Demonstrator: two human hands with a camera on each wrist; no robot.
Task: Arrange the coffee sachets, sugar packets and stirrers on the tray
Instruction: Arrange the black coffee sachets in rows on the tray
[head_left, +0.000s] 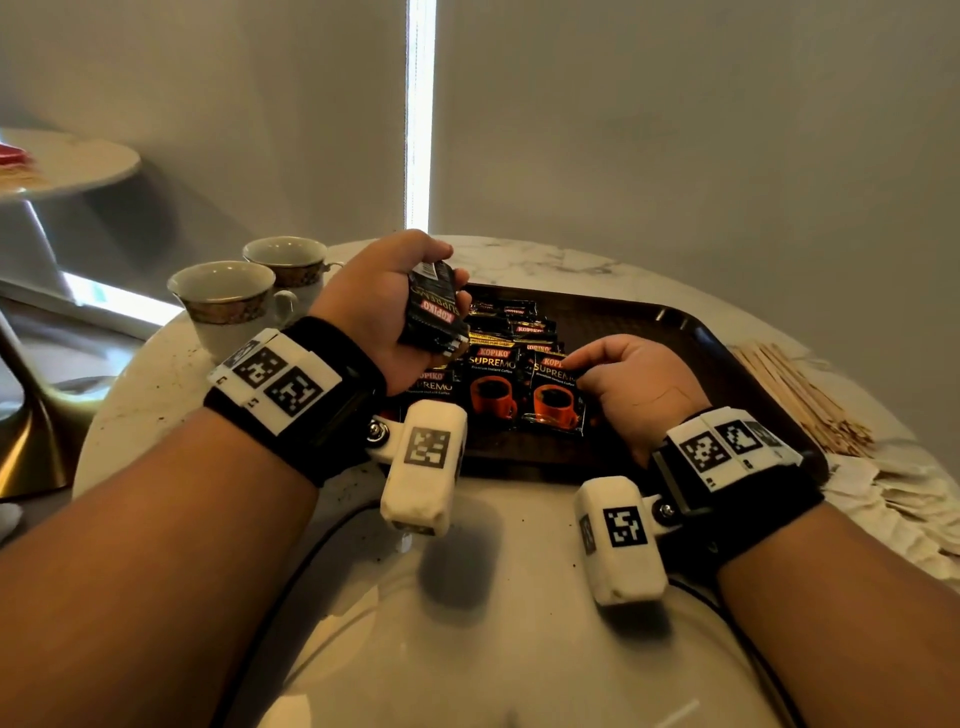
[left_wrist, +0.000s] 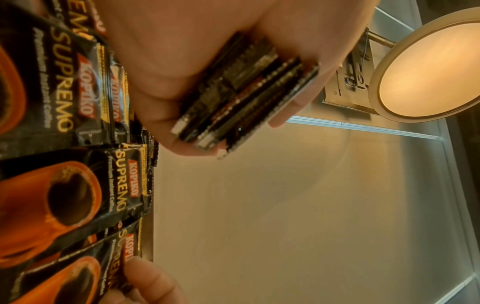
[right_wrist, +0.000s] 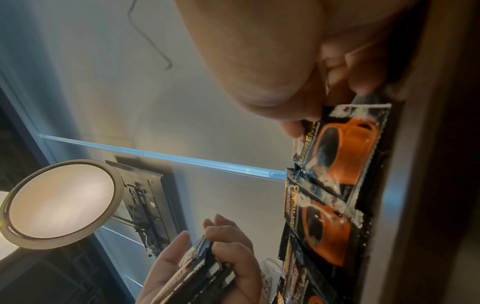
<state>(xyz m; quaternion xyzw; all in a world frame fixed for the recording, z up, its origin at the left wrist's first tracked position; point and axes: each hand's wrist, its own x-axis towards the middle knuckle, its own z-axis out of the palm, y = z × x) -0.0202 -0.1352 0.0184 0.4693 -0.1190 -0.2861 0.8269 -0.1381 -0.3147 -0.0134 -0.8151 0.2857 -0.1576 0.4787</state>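
Note:
A dark brown tray (head_left: 691, 353) lies on the marble table with rows of black Kopiko coffee sachets (head_left: 491, 387) overlapping on its left part. My left hand (head_left: 384, 306) hovers over the tray's left edge and grips a stack of sachets (head_left: 434, 312), seen edge-on in the left wrist view as a stack of sachets (left_wrist: 241, 96). My right hand (head_left: 618, 379) pinches the top corner of the rightmost front-row sachet (head_left: 556, 397), which lies on the tray; the right wrist view shows that sachet (right_wrist: 345, 152) under the thumb. Wooden stirrers (head_left: 800, 395) and pale sugar packets (head_left: 909, 499) lie right of the tray.
Two gold-rimmed teacups (head_left: 234, 301) stand at the table's left, close to my left wrist. A second round table (head_left: 67, 161) sits at the far left with items on it. The tray's right half (head_left: 649, 332) is bare.

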